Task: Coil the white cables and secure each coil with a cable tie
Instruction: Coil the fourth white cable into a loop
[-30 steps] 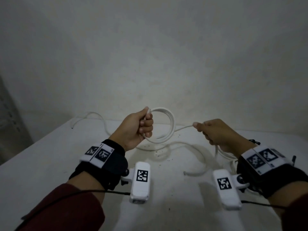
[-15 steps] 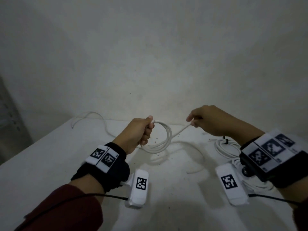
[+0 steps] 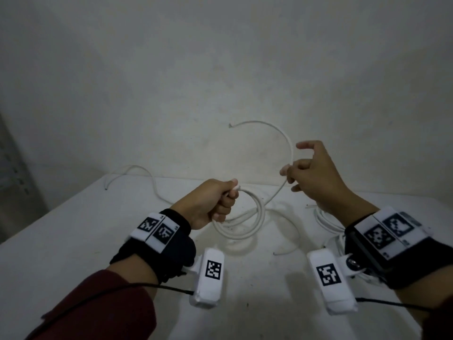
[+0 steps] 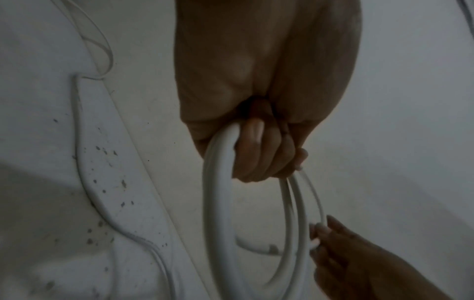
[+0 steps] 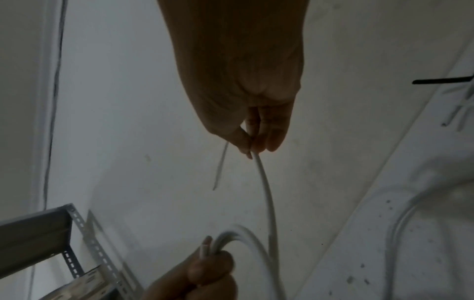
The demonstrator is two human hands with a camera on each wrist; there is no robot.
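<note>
right hand (image 3: pixel 316 177) raised, pinching cable tail (image 3: pixel 282 133) above table (image 3: pixel 73 229), left hand (image 3: pixel 210 204) gripping coil (image 3: pixel 247 227)

**Count of things in view**

Two hands: left hand (image 3: pixel 210 204), right hand (image 3: pixel 316 177). Three white cables: one part-coiled cable (image 3: pixel 247 224) held between both hands, one loose cable (image 3: pixel 147 175) on the bench (image 3: pixel 73 241), one finished coil (image 3: pixel 326 219) by the right wrist. One black cable tie (image 5: pixel 441 81). Two wrist cameras (image 3: pixel 208 278), four marker tags on the wristbands. One slotted metal shelf frame (image 5: pixel 77 233)
</note>
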